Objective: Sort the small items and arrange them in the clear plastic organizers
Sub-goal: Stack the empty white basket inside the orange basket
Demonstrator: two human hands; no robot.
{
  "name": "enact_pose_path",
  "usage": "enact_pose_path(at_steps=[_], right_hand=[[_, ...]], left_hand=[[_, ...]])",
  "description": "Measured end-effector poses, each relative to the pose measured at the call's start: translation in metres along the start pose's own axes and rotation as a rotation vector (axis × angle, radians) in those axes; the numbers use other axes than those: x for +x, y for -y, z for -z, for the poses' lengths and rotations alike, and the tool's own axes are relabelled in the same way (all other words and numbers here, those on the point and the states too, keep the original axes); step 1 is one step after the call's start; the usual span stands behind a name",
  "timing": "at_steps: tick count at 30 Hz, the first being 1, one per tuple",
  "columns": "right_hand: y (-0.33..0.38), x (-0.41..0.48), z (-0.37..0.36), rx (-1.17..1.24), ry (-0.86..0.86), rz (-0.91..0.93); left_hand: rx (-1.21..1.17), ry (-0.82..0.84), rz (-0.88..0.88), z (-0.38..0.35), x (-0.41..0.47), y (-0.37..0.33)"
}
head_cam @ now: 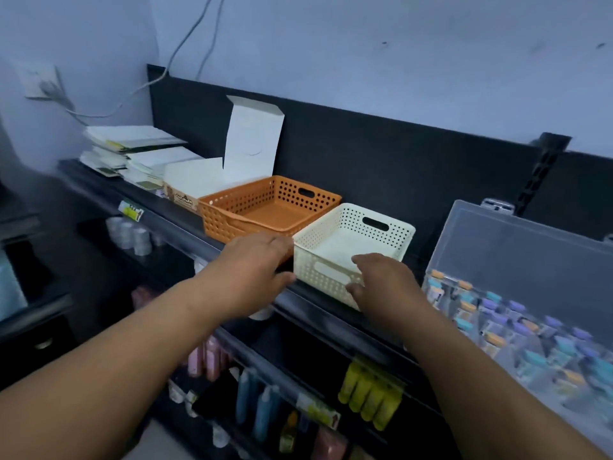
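Right hand [381, 282] pinches front wall of empty white basket [398, 242]; left hand [255, 260] at its corner, grip unclear

I can read nothing here: the dark print on the cardboard box [184, 200] front is too blurred, and the shelf-edge tags [131, 209] are smeared beyond any letters or numbers.

We record: clear organizer [530, 247] cut by right edge, its small items [491, 340] blurred; lower-shelf bottles [370, 391] blurred, labels unreadable; left hand [255, 260], fingertips hidden where orange basket [292, 190] meets white basket [381, 240].
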State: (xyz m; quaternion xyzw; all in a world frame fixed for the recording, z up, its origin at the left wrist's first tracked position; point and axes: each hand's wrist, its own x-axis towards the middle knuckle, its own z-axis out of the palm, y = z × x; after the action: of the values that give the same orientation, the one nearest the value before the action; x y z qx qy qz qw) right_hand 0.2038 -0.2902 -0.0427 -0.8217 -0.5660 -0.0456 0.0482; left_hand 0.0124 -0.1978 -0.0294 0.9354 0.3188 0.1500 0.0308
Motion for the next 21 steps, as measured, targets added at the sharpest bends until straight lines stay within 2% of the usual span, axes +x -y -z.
enact_pose_path(at_steps=[6, 12, 18, 21], right_hand=[[0.010, 0.029, -0.015, -0.125, 0.015, -0.066], [-0.007, 0.047, 0.010, 0.033, -0.082, -0.150], [-0.010, 0.049, 0.052, 0.142, -0.135, -0.103], [-0.004, 0.053, 0.062, 0.165, -0.195, -0.067]], left_hand=[[0.008, -0.006, -0.049, -0.011, 0.040, 0.052], [0.104, -0.007, -0.002, -0.027, 0.075, 0.079], [0.165, 0.017, 0.083, -0.029, 0.095, 0.095], [0.120, 0.018, 0.117, -0.028, 0.101, 0.104]])
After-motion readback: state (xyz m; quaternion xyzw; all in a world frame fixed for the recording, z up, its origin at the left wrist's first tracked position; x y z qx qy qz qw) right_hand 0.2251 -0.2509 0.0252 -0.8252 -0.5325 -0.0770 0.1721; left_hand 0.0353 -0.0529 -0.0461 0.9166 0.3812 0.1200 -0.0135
